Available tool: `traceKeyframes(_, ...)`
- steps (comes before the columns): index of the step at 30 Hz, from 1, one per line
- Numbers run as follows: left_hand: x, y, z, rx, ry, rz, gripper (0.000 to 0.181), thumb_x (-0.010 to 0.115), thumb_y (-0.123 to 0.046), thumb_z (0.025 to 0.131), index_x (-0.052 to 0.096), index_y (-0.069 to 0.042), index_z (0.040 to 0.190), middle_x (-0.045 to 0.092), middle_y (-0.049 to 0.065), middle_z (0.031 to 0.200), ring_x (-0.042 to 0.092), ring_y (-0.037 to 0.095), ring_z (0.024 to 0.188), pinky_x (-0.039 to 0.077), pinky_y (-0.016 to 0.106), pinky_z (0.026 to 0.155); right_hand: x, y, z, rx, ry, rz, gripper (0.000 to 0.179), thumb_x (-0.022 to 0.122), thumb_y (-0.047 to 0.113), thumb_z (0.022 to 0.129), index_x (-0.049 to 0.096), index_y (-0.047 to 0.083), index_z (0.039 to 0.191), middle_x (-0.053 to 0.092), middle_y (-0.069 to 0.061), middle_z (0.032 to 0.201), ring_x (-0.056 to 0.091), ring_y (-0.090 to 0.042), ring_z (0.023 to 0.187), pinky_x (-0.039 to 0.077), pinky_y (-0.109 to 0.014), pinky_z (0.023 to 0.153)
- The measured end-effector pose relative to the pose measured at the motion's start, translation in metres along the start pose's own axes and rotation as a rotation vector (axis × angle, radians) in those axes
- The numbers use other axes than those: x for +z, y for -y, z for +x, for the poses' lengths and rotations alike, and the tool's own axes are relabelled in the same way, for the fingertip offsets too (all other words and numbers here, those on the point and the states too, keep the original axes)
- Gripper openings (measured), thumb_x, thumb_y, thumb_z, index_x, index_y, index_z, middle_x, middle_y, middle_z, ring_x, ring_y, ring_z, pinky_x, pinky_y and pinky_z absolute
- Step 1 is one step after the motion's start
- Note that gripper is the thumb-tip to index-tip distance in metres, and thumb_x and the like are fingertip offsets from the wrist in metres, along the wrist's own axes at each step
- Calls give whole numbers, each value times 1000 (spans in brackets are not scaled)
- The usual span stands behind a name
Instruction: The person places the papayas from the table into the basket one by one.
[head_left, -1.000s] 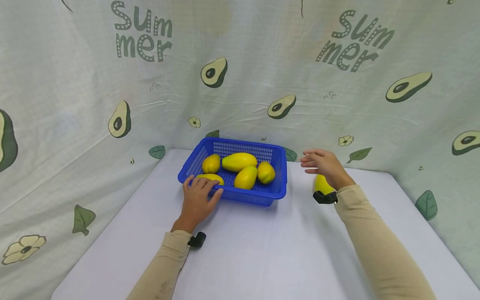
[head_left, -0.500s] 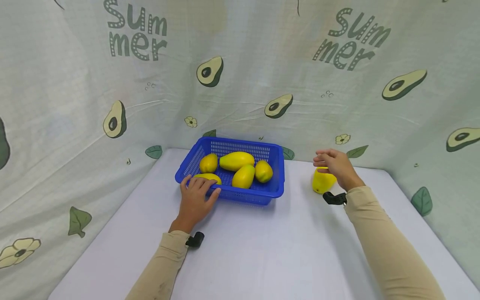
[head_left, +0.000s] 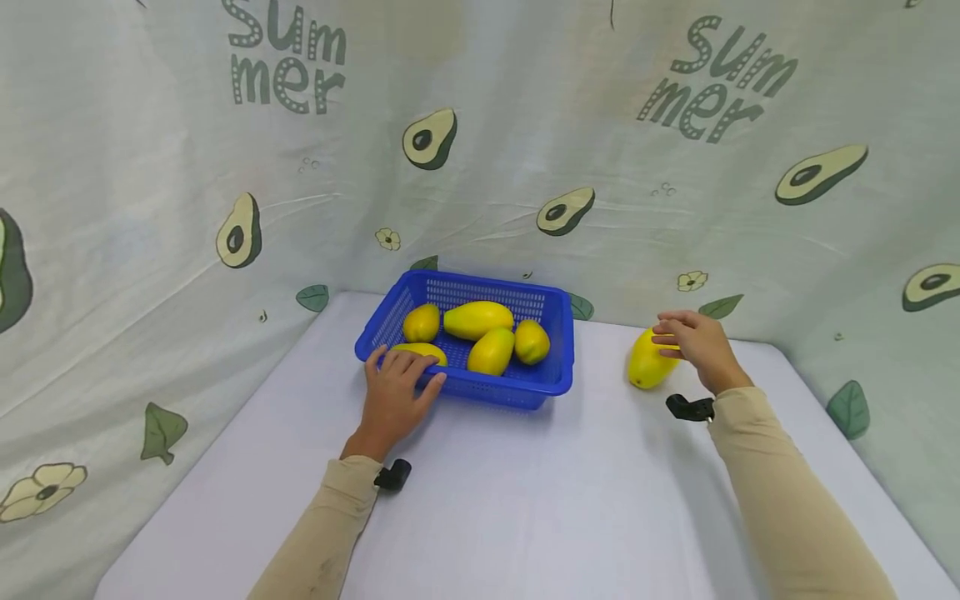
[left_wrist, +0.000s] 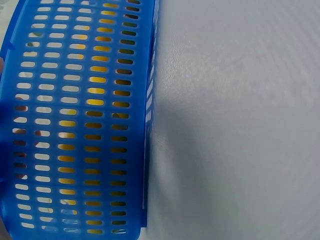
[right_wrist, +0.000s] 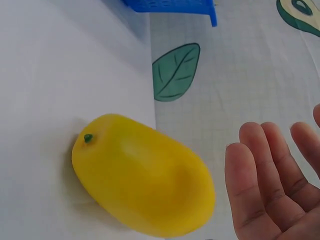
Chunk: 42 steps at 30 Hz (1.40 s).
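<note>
A blue plastic basket stands at the back of the white table with several yellow oblong fruits, mango-like or papaya-like, in it. My left hand grips its front rim at the left, fingers hooked over the edge beside a yellow fruit. Through the slots in the left wrist view, the basket wall shows yellow fruit behind. Right of the basket lies one loose yellow fruit with a small green stem nub. My right hand hovers by its right side, fingers extended and holding nothing; its fingertips overlap the fruit in the head view.
The white table reaches back to a hanging cloth printed with avocados, leaves and lettering. The cloth closes in the back and both sides. A dark wrist device is strapped on my right wrist, another on my left.
My right hand has moved to the right, from the gap beside the basket to over the loose fruit's right side, uncovering the fruit. My left hand stays on the basket rim.
</note>
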<state>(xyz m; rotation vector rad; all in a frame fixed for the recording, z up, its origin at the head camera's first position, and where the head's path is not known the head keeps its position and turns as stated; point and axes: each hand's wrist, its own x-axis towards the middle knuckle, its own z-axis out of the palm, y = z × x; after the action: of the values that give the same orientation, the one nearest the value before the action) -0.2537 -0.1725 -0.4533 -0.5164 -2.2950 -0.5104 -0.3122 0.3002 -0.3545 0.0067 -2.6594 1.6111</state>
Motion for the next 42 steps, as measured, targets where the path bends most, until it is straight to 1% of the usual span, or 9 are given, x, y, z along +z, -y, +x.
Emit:
traceKeyframes(3,1,-1,2,5,7,4,36,61,-41,99,71,-12,118,65,6,108,53,30,116,17,61,113,-5,-6,-2,8,-51,-23,55,42,35,107,43,-4,145,51,-28,138,56,-39,121,55,-27,86)
traceKeyframes(7,0,-1,2,0,15,12,35,62,-40,98,71,-12,117,65,6,107,53,30,116,18,61,113,-7,-15,-1,51,-164,-83,60,44,38,105,43,-6,146,50,-28,139,55,-38,121,55,-31,88)
traceKeyframes(10,1,-1,2,-5,16,20,34,61,-39,98,71,-13,117,65,6,107,53,30,116,17,61,113,-7,-23,0,105,-236,-125,65,46,40,103,39,-6,148,45,-30,144,54,-42,120,53,-43,94)
traceKeyframes(12,1,-1,1,-4,11,22,34,62,-39,98,71,-13,117,65,6,107,53,30,115,17,60,113,-7,-28,0,134,-251,-127,69,46,42,102,34,-5,151,39,-31,149,54,-45,121,48,-52,99)
traceKeyframes(16,3,-1,0,4,3,21,35,63,-40,97,71,-12,117,65,6,107,53,30,115,17,60,113,-7,-40,1,194,-248,-117,79,47,48,100,22,-3,156,26,-32,156,47,-50,128,40,-60,104)
traceKeyframes(21,3,-1,-2,1,11,22,35,62,-40,97,71,-12,117,65,6,107,53,30,115,17,59,113,-2,-52,4,247,-236,-98,88,47,52,99,14,-5,156,16,-33,159,36,-51,136,34,-60,109)
traceKeyframes(25,2,-1,-1,-4,7,13,36,62,-40,97,70,-12,118,65,6,107,53,30,115,16,59,114,6,-57,8,295,-226,-68,95,48,56,97,7,-5,157,15,-33,159,42,-50,132,36,-57,109)
traceKeyframes(29,2,-1,0,1,1,-1,36,62,-40,97,70,-11,118,65,7,108,53,30,115,15,59,114,12,-55,9,340,-218,-63,100,48,59,96,0,-4,157,11,-33,160,39,-51,133,34,-59,110)
traceKeyframes(42,4,1,-1,-11,20,26,36,61,-40,98,70,-12,118,64,7,109,52,30,117,15,59,114,24,-54,12,363,-178,-29,111,50,66,93,-11,0,157,0,-33,161,27,-48,142,34,-56,111)
